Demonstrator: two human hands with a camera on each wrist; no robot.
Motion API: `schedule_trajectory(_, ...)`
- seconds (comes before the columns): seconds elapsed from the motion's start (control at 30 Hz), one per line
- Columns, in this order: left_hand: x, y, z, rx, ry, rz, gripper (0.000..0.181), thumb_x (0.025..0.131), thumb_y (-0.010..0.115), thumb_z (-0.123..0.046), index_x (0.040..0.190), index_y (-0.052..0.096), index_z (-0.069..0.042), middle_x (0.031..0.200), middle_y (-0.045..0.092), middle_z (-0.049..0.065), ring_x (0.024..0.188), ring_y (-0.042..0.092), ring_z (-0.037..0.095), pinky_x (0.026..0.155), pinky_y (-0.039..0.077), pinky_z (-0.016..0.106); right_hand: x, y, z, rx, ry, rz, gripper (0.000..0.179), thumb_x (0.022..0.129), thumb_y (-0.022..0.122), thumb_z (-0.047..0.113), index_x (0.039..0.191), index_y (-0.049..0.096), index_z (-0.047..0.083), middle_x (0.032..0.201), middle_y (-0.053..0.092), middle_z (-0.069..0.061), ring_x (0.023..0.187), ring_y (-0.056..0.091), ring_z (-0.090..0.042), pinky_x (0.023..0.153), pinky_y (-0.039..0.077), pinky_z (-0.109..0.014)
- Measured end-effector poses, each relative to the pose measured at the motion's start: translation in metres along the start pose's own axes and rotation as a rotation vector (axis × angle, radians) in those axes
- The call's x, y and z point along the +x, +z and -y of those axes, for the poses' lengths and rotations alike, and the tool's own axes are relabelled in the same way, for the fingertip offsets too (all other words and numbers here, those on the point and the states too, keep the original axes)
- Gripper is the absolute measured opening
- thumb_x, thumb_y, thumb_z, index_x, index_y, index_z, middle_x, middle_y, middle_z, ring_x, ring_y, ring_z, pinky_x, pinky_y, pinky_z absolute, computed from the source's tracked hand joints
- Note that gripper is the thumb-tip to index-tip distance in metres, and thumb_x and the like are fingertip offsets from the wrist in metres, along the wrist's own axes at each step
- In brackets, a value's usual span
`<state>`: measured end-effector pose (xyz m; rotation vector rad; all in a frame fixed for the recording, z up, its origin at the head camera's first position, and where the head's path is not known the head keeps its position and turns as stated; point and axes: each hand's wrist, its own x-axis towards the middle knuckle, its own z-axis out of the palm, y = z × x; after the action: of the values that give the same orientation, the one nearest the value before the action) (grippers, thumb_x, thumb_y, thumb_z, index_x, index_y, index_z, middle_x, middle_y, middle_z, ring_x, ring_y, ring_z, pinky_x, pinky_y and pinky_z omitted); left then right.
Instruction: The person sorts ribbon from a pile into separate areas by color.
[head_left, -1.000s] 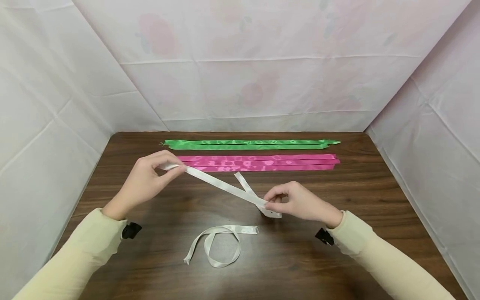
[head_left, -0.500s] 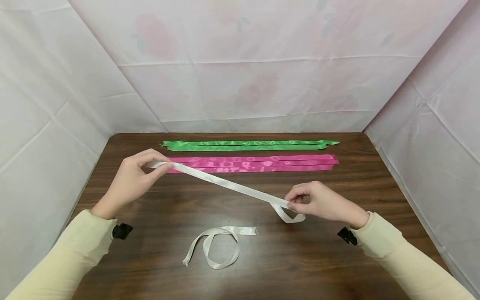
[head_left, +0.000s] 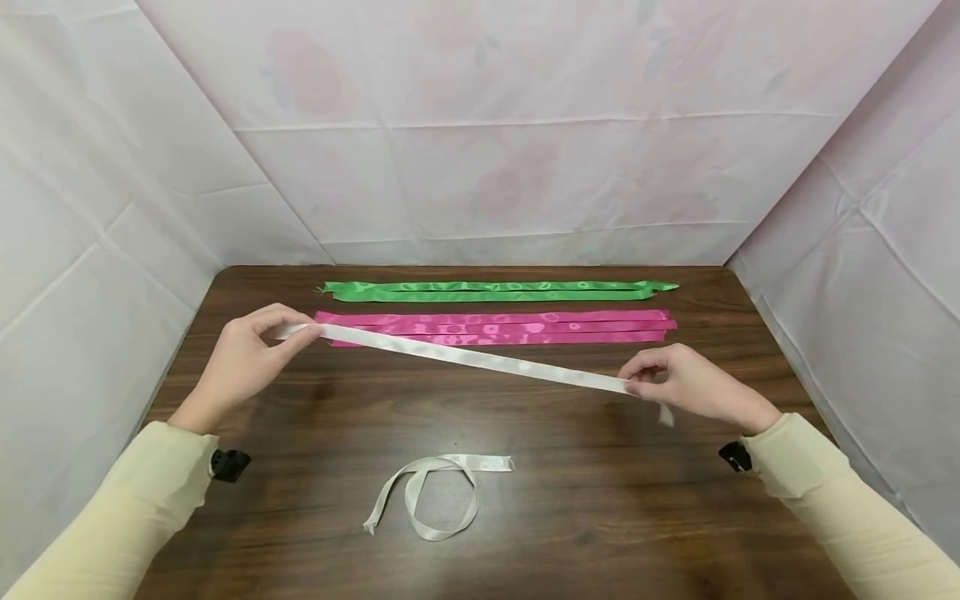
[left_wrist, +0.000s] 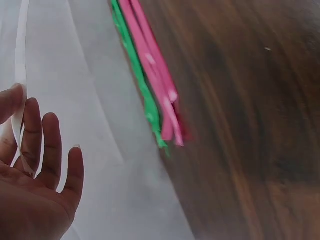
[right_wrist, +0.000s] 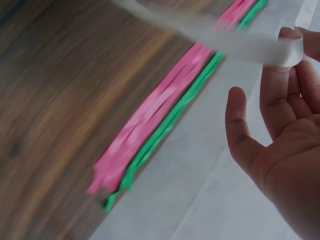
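Note:
A white satin ribbon [head_left: 480,359] stretches taut above the table, slanting down from left to right in the head view. My left hand [head_left: 251,346] pinches it near its left end between thumb and index finger; in the left wrist view the other fingers of that hand [left_wrist: 47,165] are loosely spread and a short tail lies against the palm. Farther right, my right hand [head_left: 690,382] pinches the ribbon between thumb and fingers. A loose tail hangs below that hand, and in the right wrist view it sweeps away blurred from the fingertips [right_wrist: 289,35].
Another white ribbon [head_left: 476,500] lies loosely looped on the brown table [head_left: 600,500] near the front. Pink ribbons [head_left: 510,327] lie in straight rows behind, and green ribbons [head_left: 487,291] lie behind those. Fabric walls [head_left: 480,183] enclose the back and sides.
My right hand has slid right along the ribbon and risen slightly, while my left hand has moved a little left. The taut span between them is longer, and the right tail is shorter.

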<state>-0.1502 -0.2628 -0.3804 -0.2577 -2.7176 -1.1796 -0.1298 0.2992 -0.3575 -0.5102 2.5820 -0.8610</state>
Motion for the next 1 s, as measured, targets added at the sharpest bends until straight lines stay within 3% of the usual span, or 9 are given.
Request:
schedule_trajectory(0.1, -0.001, 0.002, 0.008, 0.02, -0.015, 0.01, 0.01, 0.095, 0.076, -0.031, 0.1, 0.079, -0.022, 0.09, 0.069, -0.024, 0.07, 0.05, 0.005, 0.06, 0.04, 0.021, -0.001, -0.005, -0.016, -0.026, 0.024, -0.034, 0.012, 0.099, 0.071, 0.019, 0.109, 0.076, 0.016, 0.096, 0.076, 0.0, 0.066, 0.058, -0.004, 0.065, 0.05, -0.022)
schedule_trajectory(0.3, -0.003, 0.009, 0.022, 0.076, -0.017, 0.042, 0.017, 0.096, 0.074, -0.035, 0.103, 0.079, -0.021, 0.099, 0.076, -0.001, 0.072, 0.054, 0.003, 0.062, 0.042, 0.019, -0.001, -0.011, -0.045, -0.046, 0.079, -0.117, 0.012, 0.098, 0.071, 0.018, 0.107, 0.078, 0.015, 0.098, 0.077, -0.004, 0.077, 0.059, -0.002, 0.067, 0.05, -0.022)
schedule_trajectory(0.47, -0.005, 0.016, 0.031, 0.078, -0.055, 0.129, 0.024, 0.099, 0.07, -0.038, 0.109, 0.079, -0.018, 0.113, 0.078, 0.008, 0.087, 0.056, -0.014, 0.074, 0.046, 0.014, 0.0, -0.011, -0.061, -0.058, 0.108, -0.163, 0.014, 0.097, 0.073, 0.021, 0.108, 0.078, 0.014, 0.096, 0.076, -0.004, 0.08, 0.06, 0.0, 0.07, 0.05, -0.021)
schedule_trajectory(0.53, -0.006, 0.019, 0.034, 0.077, -0.079, 0.17, 0.027, 0.099, 0.069, -0.04, 0.111, 0.079, -0.018, 0.113, 0.078, 0.008, 0.086, 0.056, -0.012, 0.074, 0.047, 0.016, 0.001, -0.01, -0.065, -0.056, 0.122, -0.181, 0.014, 0.097, 0.073, 0.024, 0.107, 0.078, 0.015, 0.096, 0.076, -0.003, 0.08, 0.061, 0.0, 0.071, 0.051, -0.02)
schedule_trajectory(0.63, -0.005, 0.024, 0.039, 0.084, -0.118, 0.219, 0.031, 0.099, 0.069, -0.043, 0.111, 0.079, -0.016, 0.096, 0.077, 0.009, 0.07, 0.05, -0.002, 0.067, 0.044, 0.021, 0.004, -0.007, -0.072, -0.056, 0.127, -0.214, 0.016, 0.096, 0.075, 0.026, 0.105, 0.078, 0.014, 0.094, 0.076, -0.002, 0.079, 0.061, -0.001, 0.07, 0.051, -0.021)
schedule_trajectory(0.7, -0.005, 0.028, 0.042, 0.101, -0.132, 0.239, 0.032, 0.098, 0.07, -0.043, 0.109, 0.079, -0.015, 0.076, 0.068, 0.005, 0.06, 0.04, 0.005, 0.062, 0.039, 0.024, 0.008, -0.005, -0.076, -0.055, 0.132, -0.239, 0.016, 0.096, 0.075, 0.027, 0.104, 0.078, 0.013, 0.092, 0.075, -0.003, 0.078, 0.061, -0.002, 0.07, 0.051, -0.021)
schedule_trajectory(0.8, -0.004, 0.032, 0.046, 0.115, -0.145, 0.251, 0.032, 0.097, 0.071, -0.044, 0.108, 0.079, -0.015, 0.07, 0.061, 0.002, 0.058, 0.035, 0.007, 0.062, 0.037, 0.025, 0.013, 0.0, -0.083, -0.066, 0.138, -0.276, 0.016, 0.095, 0.076, 0.026, 0.102, 0.078, 0.011, 0.091, 0.075, -0.005, 0.075, 0.059, -0.003, 0.068, 0.05, -0.021)
schedule_trajectory(0.93, -0.003, 0.037, 0.05, 0.125, -0.136, 0.259, 0.033, 0.099, 0.068, -0.042, 0.11, 0.079, -0.012, 0.097, 0.077, 0.01, 0.069, 0.047, 0.011, 0.069, 0.042, 0.027, 0.018, 0.005, -0.091, -0.08, 0.171, -0.297, 0.017, 0.096, 0.075, 0.025, 0.103, 0.077, 0.009, 0.094, 0.075, -0.007, 0.075, 0.057, -0.003, 0.067, 0.048, -0.021)
schedule_trajectory(1.0, -0.002, 0.039, 0.051, 0.126, -0.136, 0.268, 0.033, 0.101, 0.067, -0.04, 0.111, 0.079, -0.011, 0.109, 0.077, 0.014, 0.076, 0.053, 0.015, 0.072, 0.044, 0.029, 0.02, 0.008, -0.093, -0.083, 0.19, -0.302, 0.018, 0.097, 0.074, 0.024, 0.105, 0.077, 0.008, 0.095, 0.075, -0.008, 0.075, 0.058, -0.005, 0.067, 0.048, -0.022)
